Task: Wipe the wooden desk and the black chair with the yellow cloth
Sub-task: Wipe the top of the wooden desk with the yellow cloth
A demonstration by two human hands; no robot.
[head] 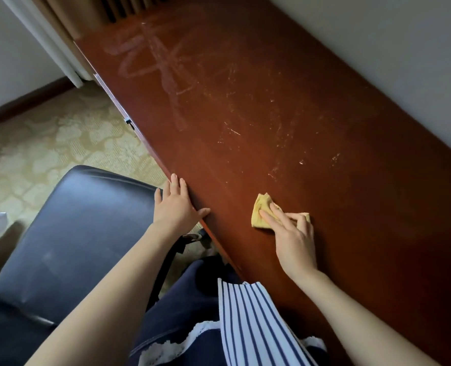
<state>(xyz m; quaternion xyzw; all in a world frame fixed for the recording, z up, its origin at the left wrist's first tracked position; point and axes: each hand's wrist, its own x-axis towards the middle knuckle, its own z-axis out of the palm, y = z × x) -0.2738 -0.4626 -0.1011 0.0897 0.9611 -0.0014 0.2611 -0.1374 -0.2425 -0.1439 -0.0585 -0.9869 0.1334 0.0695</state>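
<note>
A long reddish-brown wooden desk (271,114) runs along a pale wall (390,48), its top marked with fine light scratches (232,130) near the middle and cloudy looping smears (153,62) toward the far end. The yellow cloth (261,210) lies bunched on the near part of the desk top, a little in from the front edge. The right hand (293,239) presses down on it: the index and middle fingers lie straight across the cloth, the other fingers bend at its right edge, and the thumb is hidden. To the left, well apart from the cloth, the left hand (175,207) rests spread and flat at the desk's front edge, its fingers straight and its thumb lying on the desk top. Just beside that hand is the black chair (73,233), its glossy padded back close to the desk edge. Beneath the arms show a blue-and-white striped top (253,320) and a navy garment (182,299) with white lace trim. Beyond the chair lies a pale green patterned carpet (60,138).
</note>
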